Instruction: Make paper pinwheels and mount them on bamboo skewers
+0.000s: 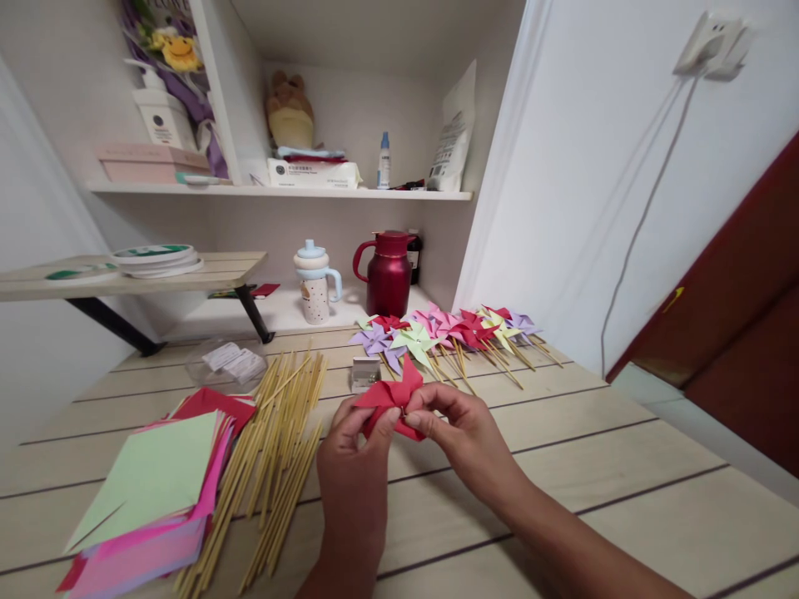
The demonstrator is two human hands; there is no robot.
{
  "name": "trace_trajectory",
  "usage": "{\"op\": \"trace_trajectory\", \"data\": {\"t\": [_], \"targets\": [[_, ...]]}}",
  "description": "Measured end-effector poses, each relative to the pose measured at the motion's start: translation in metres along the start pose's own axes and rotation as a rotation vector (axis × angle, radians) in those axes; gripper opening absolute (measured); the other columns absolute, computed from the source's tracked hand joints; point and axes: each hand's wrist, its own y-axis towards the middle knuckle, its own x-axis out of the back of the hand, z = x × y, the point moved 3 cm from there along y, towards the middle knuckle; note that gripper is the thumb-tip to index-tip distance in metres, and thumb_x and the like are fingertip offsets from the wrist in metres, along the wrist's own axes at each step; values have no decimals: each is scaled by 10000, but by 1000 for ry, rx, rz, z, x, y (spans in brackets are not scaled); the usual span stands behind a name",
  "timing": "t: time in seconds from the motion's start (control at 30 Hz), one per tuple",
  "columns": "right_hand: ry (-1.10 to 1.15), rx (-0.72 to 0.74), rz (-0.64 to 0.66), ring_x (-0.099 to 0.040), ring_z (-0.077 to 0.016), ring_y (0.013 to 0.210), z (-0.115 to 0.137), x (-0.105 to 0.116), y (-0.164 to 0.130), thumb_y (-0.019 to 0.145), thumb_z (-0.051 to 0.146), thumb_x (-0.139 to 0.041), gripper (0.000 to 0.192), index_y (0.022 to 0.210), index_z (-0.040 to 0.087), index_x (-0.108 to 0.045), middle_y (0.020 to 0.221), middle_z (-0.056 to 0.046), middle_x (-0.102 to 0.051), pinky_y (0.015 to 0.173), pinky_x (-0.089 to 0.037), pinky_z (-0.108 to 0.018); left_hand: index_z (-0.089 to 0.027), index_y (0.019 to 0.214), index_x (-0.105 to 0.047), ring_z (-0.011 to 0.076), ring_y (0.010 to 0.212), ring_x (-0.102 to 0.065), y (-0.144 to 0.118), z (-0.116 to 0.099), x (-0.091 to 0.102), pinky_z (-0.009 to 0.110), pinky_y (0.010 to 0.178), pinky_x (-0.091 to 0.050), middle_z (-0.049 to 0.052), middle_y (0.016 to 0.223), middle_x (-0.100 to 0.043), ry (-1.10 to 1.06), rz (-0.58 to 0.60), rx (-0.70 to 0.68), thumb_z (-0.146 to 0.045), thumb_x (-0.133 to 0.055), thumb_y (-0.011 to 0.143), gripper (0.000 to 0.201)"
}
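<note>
Both hands pinch a red paper pinwheel (392, 401).
Left hand (354, 474) and right hand (465, 437) each grip it closed, above the counter (624, 499) middle.

print shows on the white box (314, 173), the pump bottle (163, 116) and the white pouch (452, 137) on the shelf (280, 192), around twelve o'clock, but all of it is too small to read.

Red paper pinwheel (393, 401), folded vanes, held above the wooden table, between fingertips
</note>
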Motion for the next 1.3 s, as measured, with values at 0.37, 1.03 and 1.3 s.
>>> {"op": "trace_trajectory", "data": {"t": [0.37, 1.03, 1.3], "targets": [[140, 19, -75, -505, -124, 636, -3, -7, -4, 820, 293, -702, 132, 777, 205, -614, 719, 16, -590, 585, -403, -245, -228, 808, -792, 240, 915, -644, -4, -5, -2, 346, 876, -469, 45, 932, -732, 43, -79, -104, -346, -774, 671, 182], [458, -94, -18, -640, -161, 739, -8, -14, 1, 711, 319, -818, 313, 1003, 244, -735, 854, -19, -726, 678, -504, -270, -217, 775, -776, 236, 846, -665, -4, 4, 1, 345, 814, -495, 34, 805, -733, 23, -66, -28, -359, -790, 669, 178], [410, -67, -19, -609, -134, 722, -8, -12, 0, 741, 300, -802, 170, 880, 211, -763, 813, -9, -722, 682, -483, -234, -215, 802, -768, 203, 847, -651, -2, 4, 0, 299, 803, -490, 18, 836, -719, 47, -37, -59, -364, -773, 688, 188]]}}
